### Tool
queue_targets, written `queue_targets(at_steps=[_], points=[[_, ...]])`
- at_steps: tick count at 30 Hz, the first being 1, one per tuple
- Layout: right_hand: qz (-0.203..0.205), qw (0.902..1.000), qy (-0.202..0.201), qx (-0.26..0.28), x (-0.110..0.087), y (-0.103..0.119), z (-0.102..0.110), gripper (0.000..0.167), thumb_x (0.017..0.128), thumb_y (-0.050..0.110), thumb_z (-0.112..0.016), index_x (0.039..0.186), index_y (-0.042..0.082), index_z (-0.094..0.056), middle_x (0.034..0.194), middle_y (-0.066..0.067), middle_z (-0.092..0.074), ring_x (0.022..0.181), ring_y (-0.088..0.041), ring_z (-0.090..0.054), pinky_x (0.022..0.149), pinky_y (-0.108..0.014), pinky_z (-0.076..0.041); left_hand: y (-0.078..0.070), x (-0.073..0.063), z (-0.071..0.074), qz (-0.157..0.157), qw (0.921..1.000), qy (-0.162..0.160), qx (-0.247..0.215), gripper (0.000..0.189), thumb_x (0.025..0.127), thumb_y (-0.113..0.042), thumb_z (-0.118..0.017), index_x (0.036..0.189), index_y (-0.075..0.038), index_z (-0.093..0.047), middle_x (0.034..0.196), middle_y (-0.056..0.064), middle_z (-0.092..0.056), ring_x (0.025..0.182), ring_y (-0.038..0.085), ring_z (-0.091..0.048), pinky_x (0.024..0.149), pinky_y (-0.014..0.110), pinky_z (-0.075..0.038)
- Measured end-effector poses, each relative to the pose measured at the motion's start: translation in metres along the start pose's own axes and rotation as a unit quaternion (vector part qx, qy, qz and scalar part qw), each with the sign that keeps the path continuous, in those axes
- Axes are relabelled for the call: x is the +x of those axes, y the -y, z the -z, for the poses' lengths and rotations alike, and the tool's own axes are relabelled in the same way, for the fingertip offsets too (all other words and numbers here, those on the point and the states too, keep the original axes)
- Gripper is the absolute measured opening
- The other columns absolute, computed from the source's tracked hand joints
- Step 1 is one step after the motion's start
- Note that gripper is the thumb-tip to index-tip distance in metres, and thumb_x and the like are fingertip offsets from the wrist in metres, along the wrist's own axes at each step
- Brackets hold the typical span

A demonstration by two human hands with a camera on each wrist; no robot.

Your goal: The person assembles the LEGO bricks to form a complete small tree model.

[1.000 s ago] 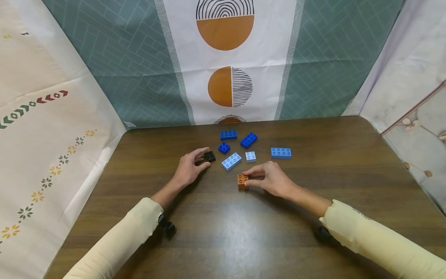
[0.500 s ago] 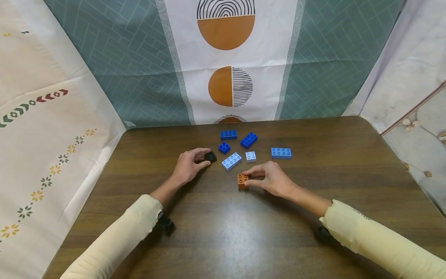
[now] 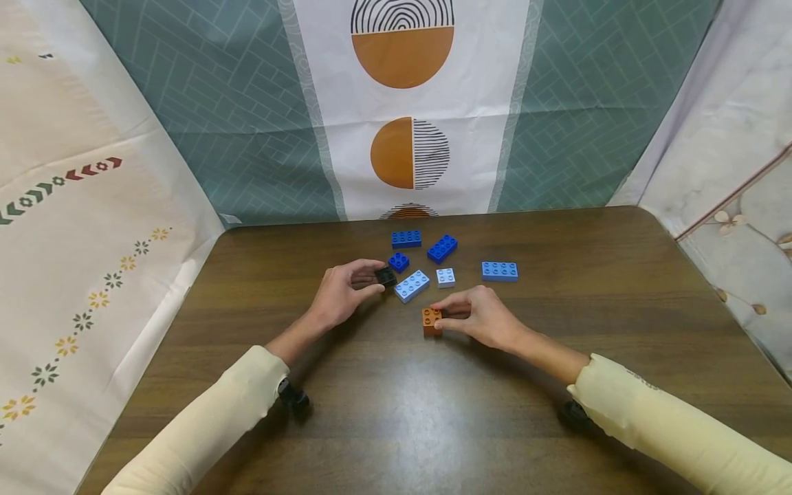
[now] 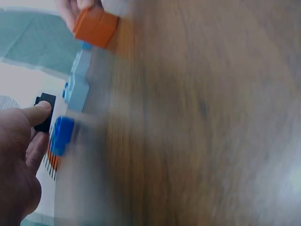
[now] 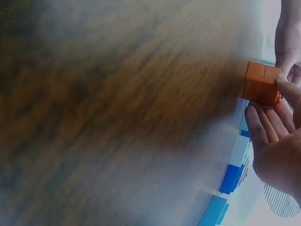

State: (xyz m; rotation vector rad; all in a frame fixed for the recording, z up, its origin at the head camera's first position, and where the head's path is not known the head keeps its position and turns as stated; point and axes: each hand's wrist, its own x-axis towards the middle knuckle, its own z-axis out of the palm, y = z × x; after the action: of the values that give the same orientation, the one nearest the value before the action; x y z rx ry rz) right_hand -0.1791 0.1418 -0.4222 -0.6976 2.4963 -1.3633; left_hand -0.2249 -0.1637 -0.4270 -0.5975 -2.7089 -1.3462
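My left hand [image 3: 339,294] pinches a small black toy building brick [image 3: 386,276] between thumb and fingers. In the left wrist view that black brick [image 4: 45,113] appears raised off the table. Two small orange bricks [image 3: 431,323], one stacked on the other, stand on the table. Thumb and fingers of my right hand [image 3: 484,317] grip this stack from its right side; the seam between the orange bricks [image 5: 262,82] shows in the right wrist view. A long light-blue brick [image 3: 412,286] lies just right of the black one, with a small dark-blue brick [image 3: 399,262] behind it.
Farther back on the wooden table [image 3: 396,412] lie two long dark-blue bricks, one straight [image 3: 405,238] and one angled [image 3: 442,249]. A small pale brick [image 3: 445,278] and a long mid-blue brick [image 3: 499,271] sit toward the right. Patterned cloth [image 3: 247,137] hangs behind the table.
My left hand has carried the black brick a short way right, closer to the light-blue brick. My right hand and the orange stack have stayed in place.
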Motion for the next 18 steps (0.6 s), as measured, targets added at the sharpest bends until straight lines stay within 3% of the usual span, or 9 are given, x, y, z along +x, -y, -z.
queue_targets(at_steps=[5,13,18], points=[[-0.003,1.0,0.001,0.0,0.001,0.0,0.0,0.032,0.093,0.014,-0.085,0.123,0.004,-0.079,0.115,-0.009,-0.079,0.109,-0.024,-0.076,0.093,-0.041,-0.061,-0.012,-0.004,-0.008,-0.023,0.9994,0.015,-0.021,0.039,0.093,-0.009,-0.084,0.13,-0.009,-0.074,0.128,0.008,-0.075,0.11,0.022,-0.075,0.099,0.038,-0.059],[-0.001,1.0,0.002,0.003,0.001,-0.002,0.0,0.031,0.093,0.013,-0.085,0.123,0.003,-0.078,0.115,-0.01,-0.079,0.109,-0.025,-0.076,0.094,-0.043,-0.061,-0.034,-0.01,-0.021,-0.066,0.9937,0.048,-0.078,0.039,0.092,-0.006,-0.084,0.129,-0.007,-0.073,0.13,0.009,-0.074,0.11,0.025,-0.076,0.098,0.046,-0.059],[-0.005,0.9998,0.002,0.017,0.001,-0.002,-0.001,0.034,0.093,0.012,-0.085,0.124,0.0,-0.076,0.117,-0.013,-0.078,0.109,-0.026,-0.076,0.093,-0.041,-0.061,-0.043,-0.014,-0.028,-0.076,0.9909,0.068,-0.088,0.038,0.093,-0.006,-0.083,0.13,-0.006,-0.073,0.128,0.01,-0.074,0.109,0.026,-0.075,0.098,0.047,-0.059]])
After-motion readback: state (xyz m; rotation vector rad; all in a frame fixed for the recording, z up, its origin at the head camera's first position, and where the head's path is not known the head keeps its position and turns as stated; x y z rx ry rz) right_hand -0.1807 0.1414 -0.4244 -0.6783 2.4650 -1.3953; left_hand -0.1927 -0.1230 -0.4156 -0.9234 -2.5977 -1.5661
